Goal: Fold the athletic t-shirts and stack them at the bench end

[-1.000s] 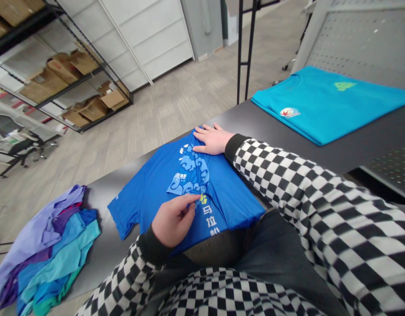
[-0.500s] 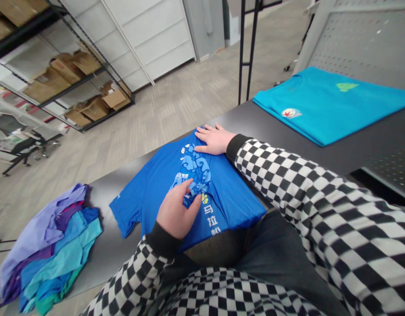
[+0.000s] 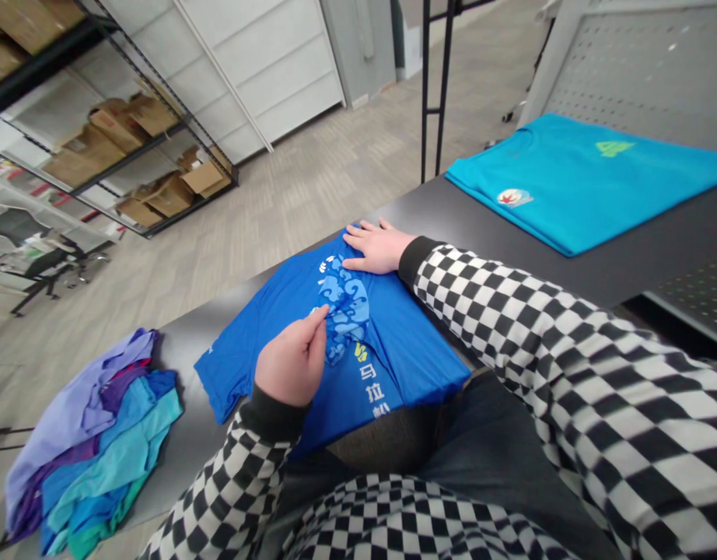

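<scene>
Royal-blue T-shirt (image 3: pixel 405 350) lies flat on the dark worktop (image 3: pixel 627 264), straight ahead of the person's lap, folded so that one short sleeve pokes out toward 9 o'clock. Its long axis runs roughly from 10 to 4 o'clock. Nearest the body, the left hand (image 3: pixel 292 359), coming out of a black-and-white checked sleeve (image 3: pixel 230 482), rests on the shirt with its grip pressed together: thumb and forefinger look pinched on a thin fold of cloth at the edge of a cloud print (image 3: pixel 348 307), though the fingers partly hide the exact hold. The print lies just beside that hand toward 2 o'clock, and white Chinese characters (image 3: pixel 367 381) run down the cloth toward 4 o'clock. The right hand (image 3: pixel 379 247) is the farther one, at the shirt's top corner toward 1 o'clock, with its grip spread and palm flat on the cloth, pinching nothing. Dark trousers (image 3: pixel 487 467) show below the worktop's edge. At 8 o'clock, a crumpled heap of purple, blue and teal garments (image 3: pixel 96 443) lies on the worktop; at 2 o'clock, a folded teal T-shirt (image 3: pixel 580 187) with a green print sits flat. Farther off at 11 o'clock stand wire shelves (image 3: pixel 43 54) holding cardboard boxes (image 3: pixel 172 198), above a grey carpeted floor (image 3: pixel 312 210).
</scene>
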Demonstrator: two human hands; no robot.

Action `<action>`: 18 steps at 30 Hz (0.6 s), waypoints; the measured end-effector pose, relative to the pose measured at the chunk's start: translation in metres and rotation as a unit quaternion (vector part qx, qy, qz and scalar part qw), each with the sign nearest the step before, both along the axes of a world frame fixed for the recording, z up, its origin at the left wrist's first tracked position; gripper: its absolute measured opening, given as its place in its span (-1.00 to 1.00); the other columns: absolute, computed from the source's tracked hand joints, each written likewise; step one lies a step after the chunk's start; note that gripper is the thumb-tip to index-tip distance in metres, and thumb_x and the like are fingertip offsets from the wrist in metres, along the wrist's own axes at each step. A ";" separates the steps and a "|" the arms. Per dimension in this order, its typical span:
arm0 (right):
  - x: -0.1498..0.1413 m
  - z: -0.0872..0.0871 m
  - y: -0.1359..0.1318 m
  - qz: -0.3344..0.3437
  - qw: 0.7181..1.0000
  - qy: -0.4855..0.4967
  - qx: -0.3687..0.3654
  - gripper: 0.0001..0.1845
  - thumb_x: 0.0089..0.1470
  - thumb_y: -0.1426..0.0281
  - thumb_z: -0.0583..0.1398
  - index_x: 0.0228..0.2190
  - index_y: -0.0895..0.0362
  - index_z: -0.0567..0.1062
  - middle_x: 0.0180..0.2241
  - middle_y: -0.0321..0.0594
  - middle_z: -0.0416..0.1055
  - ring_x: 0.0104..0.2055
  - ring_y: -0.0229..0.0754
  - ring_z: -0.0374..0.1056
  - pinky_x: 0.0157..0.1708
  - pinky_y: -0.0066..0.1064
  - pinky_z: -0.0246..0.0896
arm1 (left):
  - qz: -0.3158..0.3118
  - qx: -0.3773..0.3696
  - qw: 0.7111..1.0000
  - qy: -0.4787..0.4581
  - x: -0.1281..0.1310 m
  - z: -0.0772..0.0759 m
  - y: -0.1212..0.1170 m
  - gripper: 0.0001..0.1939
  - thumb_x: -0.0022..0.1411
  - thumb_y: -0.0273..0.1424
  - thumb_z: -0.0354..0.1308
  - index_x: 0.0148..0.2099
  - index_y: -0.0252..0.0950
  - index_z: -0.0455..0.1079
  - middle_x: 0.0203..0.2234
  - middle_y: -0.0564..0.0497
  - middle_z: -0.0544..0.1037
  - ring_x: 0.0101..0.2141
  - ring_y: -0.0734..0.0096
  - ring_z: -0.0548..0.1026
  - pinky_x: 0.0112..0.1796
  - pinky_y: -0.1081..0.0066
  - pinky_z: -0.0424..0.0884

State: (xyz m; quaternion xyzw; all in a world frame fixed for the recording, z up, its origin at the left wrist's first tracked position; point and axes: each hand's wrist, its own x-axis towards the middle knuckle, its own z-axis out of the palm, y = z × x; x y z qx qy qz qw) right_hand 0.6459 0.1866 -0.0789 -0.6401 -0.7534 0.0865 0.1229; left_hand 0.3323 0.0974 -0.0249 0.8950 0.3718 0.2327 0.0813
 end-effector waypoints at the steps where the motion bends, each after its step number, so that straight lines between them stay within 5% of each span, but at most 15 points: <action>1: 0.000 0.000 0.000 0.002 1.000 0.002 -0.001 -0.01 0.42 -0.23 0.01 0.56 0.15 0.22 0.63 0.04 -0.02 0.64 0.47 -0.11 0.55 0.50 -0.30 | -0.002 0.020 1.000 0.021 -0.002 0.000 0.000 -0.60 0.57 -0.31 0.14 0.32 -0.18 0.62 -0.01 -0.13 0.78 -0.10 0.14 0.74 -0.05 0.29 0.63; 4: 0.001 0.000 0.000 0.007 1.000 0.006 0.004 0.00 0.41 -0.24 0.00 0.56 0.15 0.22 0.63 0.06 -0.01 0.64 0.48 -0.10 0.55 0.50 -0.30 | 0.002 0.032 0.999 0.039 -0.005 -0.002 -0.003 -0.52 0.56 -0.35 0.15 0.43 -0.13 0.53 -0.02 -0.12 0.79 -0.13 0.15 0.76 -0.08 0.32 0.65; 8: 0.001 0.001 -0.001 0.006 1.000 0.005 0.007 -0.01 0.42 -0.23 0.00 0.56 0.15 0.23 0.62 0.06 0.00 0.64 0.47 -0.09 0.56 0.48 -0.29 | -0.016 -0.055 0.998 -0.026 0.002 -0.007 -0.010 -0.51 0.56 -0.32 0.18 0.46 -0.18 0.49 0.03 -0.11 0.77 -0.07 0.15 0.76 0.00 0.25 0.69; 13: -0.001 0.002 -0.002 -0.002 1.000 0.005 0.001 -0.03 0.42 -0.22 0.02 0.56 0.13 0.23 0.63 0.02 0.00 0.64 0.47 -0.10 0.56 0.47 -0.30 | -0.081 -0.077 0.993 -0.048 0.014 -0.017 -0.013 -0.28 0.40 -0.37 0.38 0.54 -0.24 0.35 0.35 -0.21 0.57 0.31 0.00 0.58 0.33 0.01 0.53; 18: -0.002 0.002 -0.002 -0.001 1.000 0.001 0.000 -0.03 0.42 -0.21 0.02 0.56 0.14 0.23 0.63 0.02 -0.01 0.64 0.46 -0.09 0.56 0.48 -0.29 | -0.068 -0.082 0.991 -0.082 0.015 -0.021 -0.011 -0.50 0.49 -0.46 0.19 0.40 -0.18 0.53 0.25 -0.11 0.67 0.22 0.14 0.65 0.30 0.08 0.56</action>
